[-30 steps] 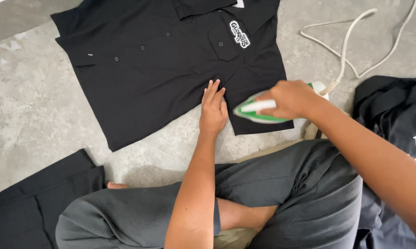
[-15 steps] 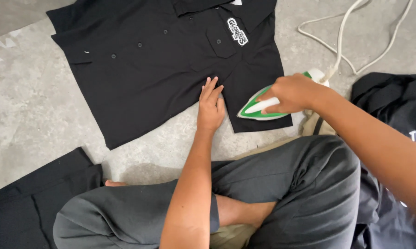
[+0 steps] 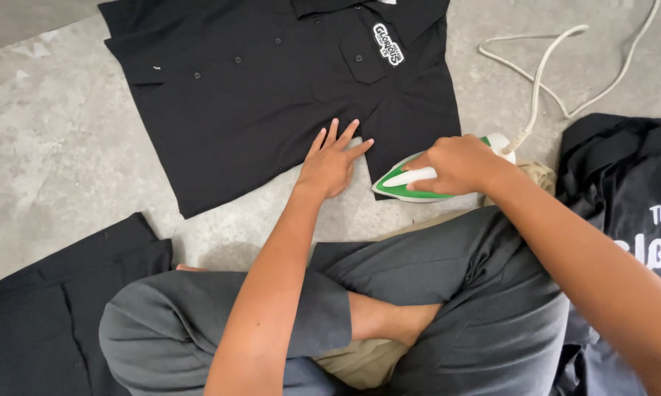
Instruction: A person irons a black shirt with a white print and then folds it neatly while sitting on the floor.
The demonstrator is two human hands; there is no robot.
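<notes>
A folded black garment (image 3: 48,308) is seen at the lower left of the frame, lying flat on the grey concrete floor (image 3: 59,139). Above it and toward the centre, a black short-sleeved button shirt with a white chest patch (image 3: 272,88) is spread flat on the floor, filling the upper middle of the frame. The left hand (image 3: 332,163) is laid open, fingers spread, palm down on the shirt's lower hem near the centre; nothing is gripped by it. Just right of it, a green and white plastic clothes iron (image 3: 411,183) is set on the lower right corner of the shirt, its tip pointed left. Its handle is grasped from above by the right hand (image 3: 453,163), fingers curled around it. A white power cord (image 3: 543,73) is run from the back of the iron up to the upper right of the frame. At the right edge, a dark printed T-shirt (image 3: 631,183) is heaped on the floor. Crossed legs in grey trousers (image 3: 455,293) are seen along the bottom
</notes>
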